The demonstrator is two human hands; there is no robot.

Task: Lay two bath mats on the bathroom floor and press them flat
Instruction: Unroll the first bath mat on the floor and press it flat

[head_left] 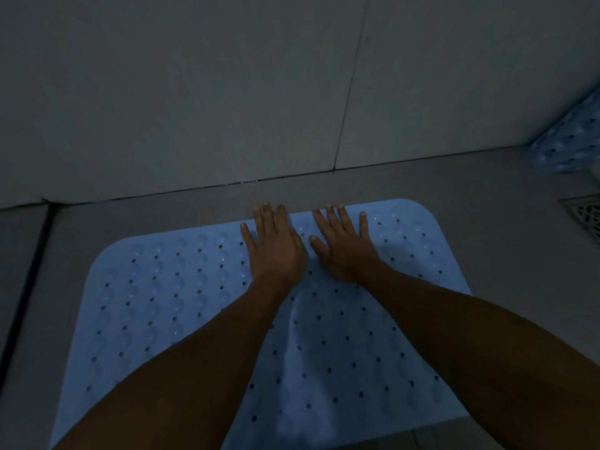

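Head view shows your left hand (276,245) and right hand (344,245) side by side, fingers straight, pressing the far edge of the blue mat (162,303) onto the floor (487,190). One mat is down; the second mat (571,141) waits bunched at far right.

Both hands, left (276,248) and right (344,248), flat on blue mat (156,303) far edge.
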